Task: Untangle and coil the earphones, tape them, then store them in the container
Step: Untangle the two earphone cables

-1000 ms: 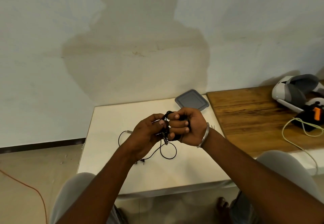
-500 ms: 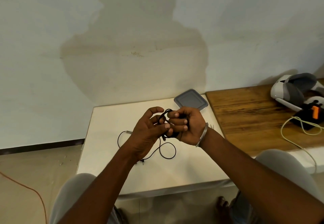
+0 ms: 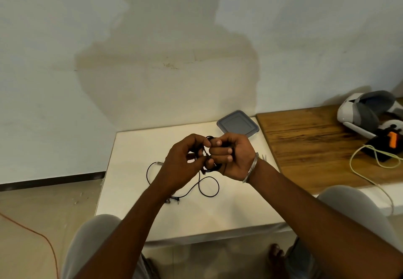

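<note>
Black earphones [image 3: 209, 188] are partly wound into a small coil held above the white table [image 3: 135, 193]. My right hand [image 3: 232, 156], with a metal bangle at the wrist, grips the coil in curled fingers. My left hand [image 3: 183, 161] pinches the cable just left of the coil. The loose rest of the cable hangs down and loops on the table, with the plug end to the left and the earbuds near my left forearm. A grey-lidded square container [image 3: 238, 124] sits closed at the table's far right corner.
A wooden table [image 3: 309, 145] adjoins on the right, carrying a white and grey headset [image 3: 366, 113], a black device with an orange part [image 3: 390, 145] and a pale yellow cable [image 3: 368, 169]. An orange cord [image 3: 32, 230] lies on the floor at left. My knees flank the table's front edge.
My left hand has curled its fingers back onto the cable by the coil after opening half a second ago. The right hand holds the coil in about the same place.
</note>
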